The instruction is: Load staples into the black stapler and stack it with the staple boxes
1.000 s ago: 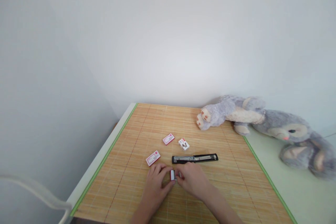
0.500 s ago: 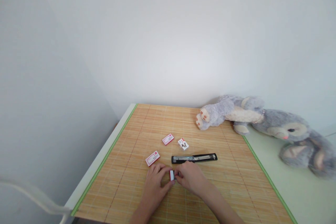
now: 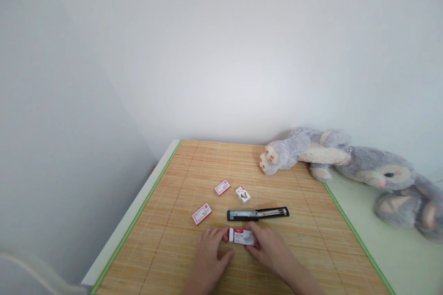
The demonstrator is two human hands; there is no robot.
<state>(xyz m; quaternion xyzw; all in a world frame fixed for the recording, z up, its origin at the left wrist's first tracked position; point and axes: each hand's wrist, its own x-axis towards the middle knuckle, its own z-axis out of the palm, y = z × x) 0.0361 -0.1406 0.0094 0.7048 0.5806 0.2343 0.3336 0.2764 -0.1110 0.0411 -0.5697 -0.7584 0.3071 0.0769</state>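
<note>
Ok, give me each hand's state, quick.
Left hand: open, fingertips at the left end of the box, thumb off it.
Right hand: closed, holding the right end of the box.

The right hand (image 3: 268,245) grips the right end of a box (image 3: 243,237); the left hand (image 3: 210,254) touches its left end. An open stapler (image 3: 258,214) lies just beyond, with three small boxes (image 3: 202,214) farther off, toward the left.

Four small boxes (image 3: 242,237), one stapler (image 3: 242,215), one plush toy (image 3: 325,155)

Red-and-white box (image 3: 241,236), black stapler (image 3: 243,215), grey-and-cream plush (image 3: 374,166).
</note>
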